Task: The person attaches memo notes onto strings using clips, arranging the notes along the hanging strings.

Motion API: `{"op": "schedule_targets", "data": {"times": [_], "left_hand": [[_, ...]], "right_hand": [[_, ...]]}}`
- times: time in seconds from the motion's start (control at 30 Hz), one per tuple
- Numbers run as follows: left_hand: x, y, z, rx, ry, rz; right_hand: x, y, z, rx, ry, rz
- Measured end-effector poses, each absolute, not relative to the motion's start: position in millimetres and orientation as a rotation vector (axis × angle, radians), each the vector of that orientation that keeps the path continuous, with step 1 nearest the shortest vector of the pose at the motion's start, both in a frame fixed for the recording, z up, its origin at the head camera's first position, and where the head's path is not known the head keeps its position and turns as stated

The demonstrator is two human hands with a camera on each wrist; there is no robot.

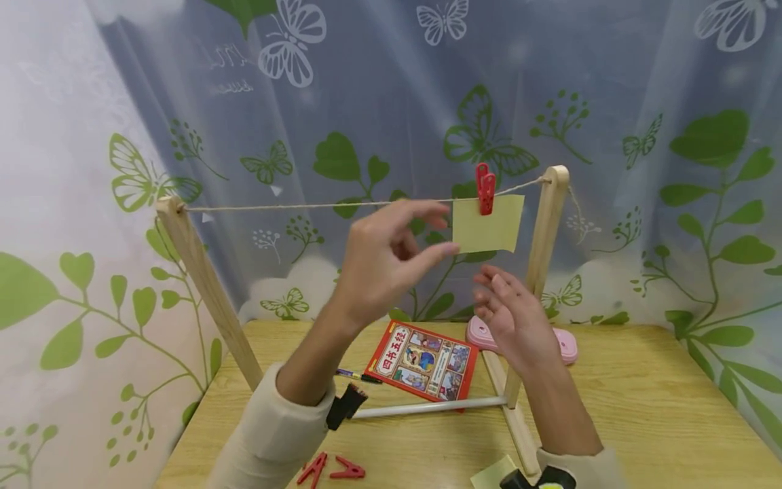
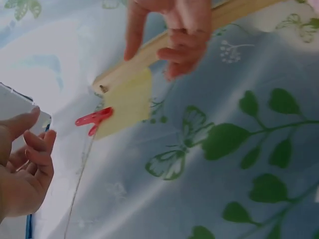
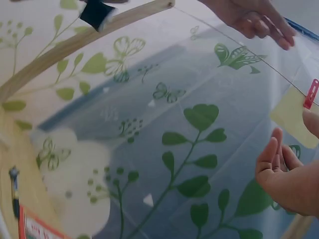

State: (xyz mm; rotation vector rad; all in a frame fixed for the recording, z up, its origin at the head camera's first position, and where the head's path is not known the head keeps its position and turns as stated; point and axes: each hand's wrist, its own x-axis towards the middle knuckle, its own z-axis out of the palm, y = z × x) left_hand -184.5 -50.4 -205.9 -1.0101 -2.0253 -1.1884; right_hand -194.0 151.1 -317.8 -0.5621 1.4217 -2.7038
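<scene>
Yellow note (image 1: 489, 231) hangs on string (image 1: 293, 206), pegged by red clothespin (image 1: 486, 193); left hand (image 1: 383, 261) near it, grip wide, empty; right hand (image 1: 520, 319) lower, grip loose, empty.

Can't see middle of pink case (image 1: 567, 345), right of book (image 1: 424, 360): behind right hand (image 1: 516, 319). Nor foot of left post (image 1: 208, 292), left of book: behind sleeve (image 1: 275, 421). Can't see all of loose paper (image 1: 493, 473), nearer than book: cut by head view's bottom edge.

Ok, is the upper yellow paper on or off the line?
On. The upper yellow paper hangs with a red clothespin clamping its top edge to the line.
</scene>
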Motion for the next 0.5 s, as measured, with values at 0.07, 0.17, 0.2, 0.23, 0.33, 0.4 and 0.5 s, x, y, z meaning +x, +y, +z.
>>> {"op": "schedule_targets", "data": {"times": [0.07, 0.17, 0.2, 0.23, 0.33, 0.4, 0.5], "left_hand": [[-179, -61, -228, -1.058, -2.060, -1.179], [-174, -79, -263, -1.046, -2.183, -1.196], [-174, -85, -275, -1.023, -2.234, -1.203], [-174, -91, -287, -0.995, -2.283, -1.212], [-175, -109, -320, -0.901, -2.429, -1.244], [-176, -120, -342, -0.845, -2.509, -1.251], [-175, -131, -374, -0.789, -2.600, -1.265]], "right_hand": [[-184, 161, -327, -0.587, 1.555, -2.620], [-170, 177, -344, -0.611, 1.827, -2.477], [-166, 183, -350, -0.610, 1.910, -2.432], [-162, 189, -356, -0.609, 2.001, -2.376], [-154, 205, -373, -0.563, 2.266, -2.195], [-151, 215, -385, -0.539, 2.388, -2.094], [-148, 228, -401, -0.471, 2.544, -1.937]]}}
